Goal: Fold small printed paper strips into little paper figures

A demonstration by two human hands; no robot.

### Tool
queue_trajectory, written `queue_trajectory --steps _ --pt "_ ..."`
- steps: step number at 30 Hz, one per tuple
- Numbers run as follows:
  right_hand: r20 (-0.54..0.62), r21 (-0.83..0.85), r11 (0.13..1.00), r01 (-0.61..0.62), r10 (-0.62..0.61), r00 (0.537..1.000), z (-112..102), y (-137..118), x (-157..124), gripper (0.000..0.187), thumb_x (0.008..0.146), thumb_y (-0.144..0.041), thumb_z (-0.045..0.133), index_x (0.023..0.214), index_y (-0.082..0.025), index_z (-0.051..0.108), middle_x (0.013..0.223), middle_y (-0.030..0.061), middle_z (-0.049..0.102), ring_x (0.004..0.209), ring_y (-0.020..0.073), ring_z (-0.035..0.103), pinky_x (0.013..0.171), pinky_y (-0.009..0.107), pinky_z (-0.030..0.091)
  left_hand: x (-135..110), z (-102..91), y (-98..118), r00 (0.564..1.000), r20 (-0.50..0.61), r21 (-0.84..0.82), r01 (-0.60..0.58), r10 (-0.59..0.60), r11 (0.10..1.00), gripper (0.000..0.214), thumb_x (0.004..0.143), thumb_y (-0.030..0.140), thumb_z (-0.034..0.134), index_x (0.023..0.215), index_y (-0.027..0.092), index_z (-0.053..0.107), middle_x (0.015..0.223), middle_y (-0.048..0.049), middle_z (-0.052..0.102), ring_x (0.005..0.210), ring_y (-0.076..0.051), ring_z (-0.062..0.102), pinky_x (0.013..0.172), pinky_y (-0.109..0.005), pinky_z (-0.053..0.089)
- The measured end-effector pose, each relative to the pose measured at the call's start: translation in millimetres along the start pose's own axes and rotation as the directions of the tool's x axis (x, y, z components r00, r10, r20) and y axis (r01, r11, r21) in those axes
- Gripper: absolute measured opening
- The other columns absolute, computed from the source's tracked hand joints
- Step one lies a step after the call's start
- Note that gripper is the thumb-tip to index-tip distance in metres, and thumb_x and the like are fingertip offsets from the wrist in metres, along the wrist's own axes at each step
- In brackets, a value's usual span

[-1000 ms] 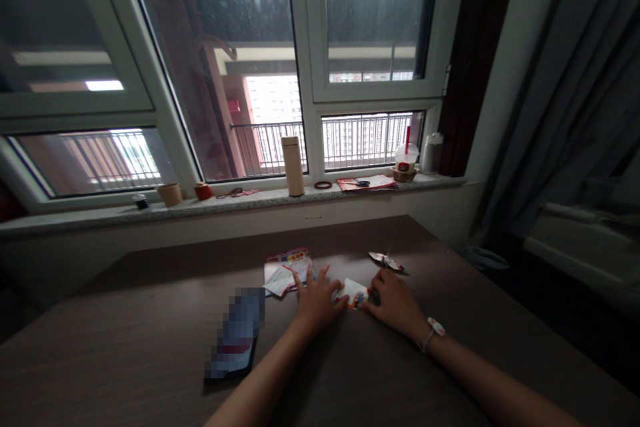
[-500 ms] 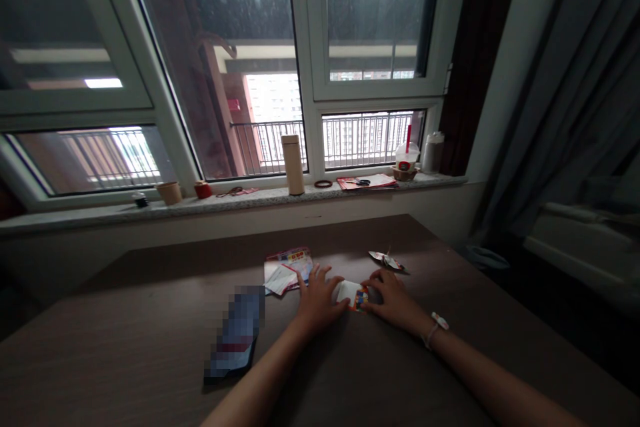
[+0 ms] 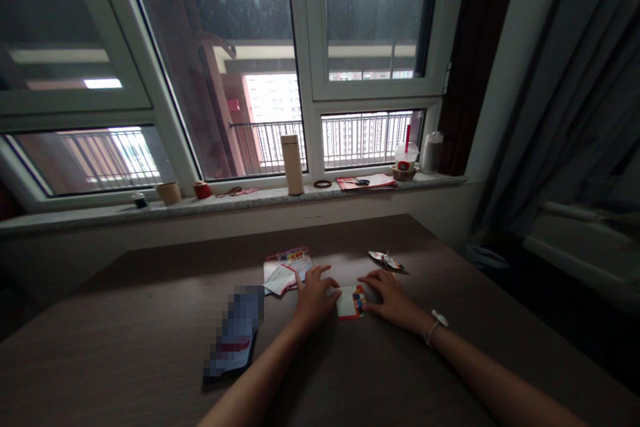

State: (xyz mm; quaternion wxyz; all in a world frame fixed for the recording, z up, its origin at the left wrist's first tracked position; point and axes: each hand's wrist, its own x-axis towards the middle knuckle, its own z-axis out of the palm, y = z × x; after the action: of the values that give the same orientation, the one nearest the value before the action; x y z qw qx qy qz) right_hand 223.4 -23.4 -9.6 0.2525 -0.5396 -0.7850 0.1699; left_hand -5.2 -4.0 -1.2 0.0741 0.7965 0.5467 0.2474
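A small folded piece of printed paper [image 3: 349, 301], white with red and blue print, lies flat on the dark brown table [image 3: 150, 347]. My left hand [image 3: 314, 295] rests on its left edge with the fingers spread and pressing down. On its right edge my right hand [image 3: 389, 295] lies flat too, fingers stretched over the paper's corner. A band with a white tag sits on the right wrist. Just beyond the right hand lies a small folded paper figure [image 3: 386, 259].
Printed paper sheets [image 3: 285, 270] lie behind my left hand. A dark phone [image 3: 236, 333] lies to the left. The windowsill holds a tall beige flask [image 3: 293, 165], a drink cup with a straw [image 3: 406, 159], leaflets [image 3: 366, 181], a small cup [image 3: 169, 193]. Grey curtain [image 3: 565, 93] hangs at right.
The folded paper now lies flat and more open between the hands. Both hands have slid slightly away from me and spread, pressing its edges down.
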Motion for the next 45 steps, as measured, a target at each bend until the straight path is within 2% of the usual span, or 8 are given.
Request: queue_trajectory --steps 4,13,19,25,30,35,40,45 --pt "-0.028 0.032 0.999 0.001 0.0 1.0 0.8 0.9 0.9 0.056 0.072 -0.045 0.072 0.123 -0.025 0.061 0.122 0.0086 0.052 0.119 0.0267 0.044 0.107 0.042 0.03 1.9 -2.3 -2.1 0.998 -0.031 -0.099 0.045 -0.048 0.994 0.005 0.08 0.023 0.067 0.079 0.025 0.071 0.134 -0.0036 0.054 0.13 -0.028 0.039 0.11 -0.067 0.01" --pt "-0.115 0.165 0.986 0.041 -0.022 0.993 5.9 5.9 4.3 0.015 0.077 -0.038 0.069 0.082 -0.024 0.073 0.113 0.0064 0.058 0.117 0.0258 0.047 0.105 0.043 0.032 3.0 -3.2 -4.5 0.989 -0.15 -0.165 -0.006 -0.019 0.986 0.004 0.079 0.023 0.069 0.075 0.023 0.069 0.13 -0.0038 0.056 0.125 -0.027 0.043 0.108 -0.055 0.024" --pt "-0.275 0.25 0.961 0.117 -0.045 0.961 4.6 9.1 9.9 0.014 0.08 -0.032 0.063 0.072 -0.02 0.065 0.101 0.0074 0.062 0.104 0.023 0.055 0.097 0.04 0.041 3.3 -2.7 -4.0 0.978 -0.2 -0.167 0.016 -0.05 0.986 0.006 0.082 0.028 0.066 0.087 0.027 0.069 0.129 -0.0035 0.056 0.124 -0.025 0.044 0.107 -0.051 0.028" --pt "-0.422 0.092 0.98 0.175 -0.121 0.898 -5.6 5.1 5.8 0.008 0.082 -0.022 0.055 0.077 -0.021 0.061 0.1 0.008 0.062 0.105 0.0238 0.055 0.098 0.044 0.039 3.2 -2.3 -2.7 0.973 -0.212 -0.162 0.057 -0.091 0.985 0.019 0.083 0.029 0.065 0.101 0.029 0.068 0.127 -0.0037 0.056 0.123 -0.025 0.045 0.109 -0.053 0.026" --pt "-0.265 -0.023 0.979 0.202 -0.201 0.943 -4.4 1.0 0.7 0.008 0.077 -0.014 0.057 0.08 -0.021 0.062 0.108 0.0074 0.065 0.118 0.0254 0.051 0.106 0.046 0.034 1.6 -2.1 0.7 0.977 -0.18 -0.111 0.094 -0.113 0.989 0.017 0.085 0.03 0.062 0.099 0.03 0.071 0.128 -0.0045 0.055 0.125 -0.027 0.044 0.11 -0.058 0.021" --pt "-0.11 -0.06 0.981 0.185 -0.19 0.976 -3.5 -5.0 -2.2 0.013 0.083 -0.024 0.06 0.094 -0.023 0.067 0.106 0.0044 0.069 0.124 0.0266 0.049 0.114 0.054 0.018 -1.4 -2.7 4.4 0.987 -0.113 -0.012 0.118 -0.118 0.993 0.01 0.081 0.032 0.066 0.085 0.031 0.075 0.134 -0.0047 0.052 0.131 -0.031 0.037 0.11 -0.065 0.015" --pt "-0.074 -0.083 0.974 0.212 -0.218 0.973 -6.4 -11.7 -4.6 0.013 0.085 -0.03 0.061 0.093 -0.025 0.07 0.107 0.0042 0.068 0.123 0.0261 0.048 0.113 0.053 0.02 -3.0 -1.9 6.5 0.989 -0.094 0.067 0.121 -0.115 0.99 0.012 0.081 0.036 0.066 0.086 0.033 0.076 0.136 -0.0043 0.052 0.133 -0.032 0.035 0.109 -0.068 0.011" --pt "-0.117 -0.038 0.971 0.237 -0.24 0.964 -4.8 -14.1 -4.6 0.017 0.088 -0.029 0.057 0.097 -0.023 0.069 0.106 0.0067 0.065 0.113 0.0234 0.052 0.107 0.046 0.032 -3.4 0.7 5.4 0.994 -0.06 0.093 0.095 -0.09 0.991 0.027 0.077 0.046 0.069 0.1 0.033 0.073 0.14 -0.008 0.049 0.134 -0.035 0.033 0.108 -0.071 0.006"
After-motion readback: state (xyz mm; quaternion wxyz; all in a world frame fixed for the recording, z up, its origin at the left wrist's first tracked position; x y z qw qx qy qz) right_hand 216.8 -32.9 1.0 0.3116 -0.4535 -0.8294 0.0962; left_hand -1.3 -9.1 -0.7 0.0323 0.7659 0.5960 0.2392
